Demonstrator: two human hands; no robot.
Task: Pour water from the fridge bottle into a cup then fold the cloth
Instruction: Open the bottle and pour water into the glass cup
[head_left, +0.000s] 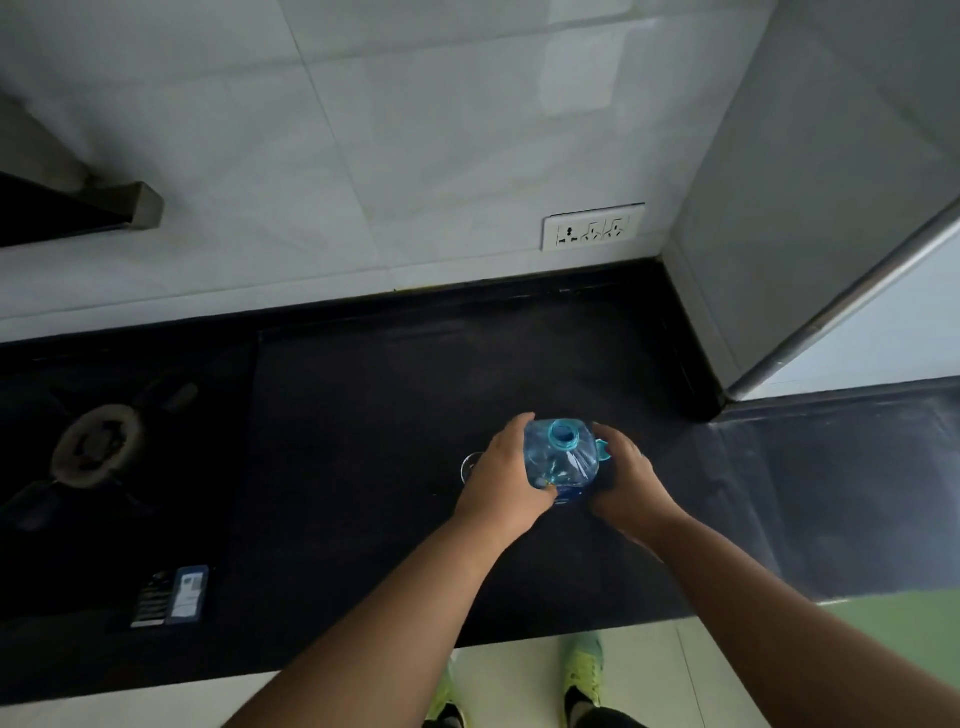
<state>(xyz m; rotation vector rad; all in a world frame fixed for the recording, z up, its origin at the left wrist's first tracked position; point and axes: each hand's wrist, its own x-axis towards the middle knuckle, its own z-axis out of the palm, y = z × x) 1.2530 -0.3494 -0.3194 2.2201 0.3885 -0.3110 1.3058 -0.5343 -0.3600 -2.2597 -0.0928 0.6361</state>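
I see the black stone countertop (395, 395) filling most of my view, and I place everything against it. Behind it rises the white tiled wall (363, 135), with a three-socket outlet plate (593, 226) just above the counter's back edge. At the counter's right end stands the grey fridge side (810, 197); set into the counter's left part is a gas hob burner (98, 447), with a printed label (170, 596) toward the front edge. Below the front edge, on the pale floor, I see my yellow-green shoes (584, 670). Near the middle of the counter, somewhat toward the fridge, the clear blue water bottle (562, 460) stands upright with its neck open and no cap on it. My left hand (504, 478) is wrapped round the bottle's left side, fingers curled over its shoulder and thumb pressed low against the front. My right hand (628, 478) is on the bottle's right side, fingers bent round it; the blue cap (603, 450) shows between those fingers and the bottle, though I cannot tell exactly how it is pinched. Just left of the bottle on the counter, mostly hidden behind my left hand, the rim of a clear glass cup (469, 465) shows. The cloth is not in my view.
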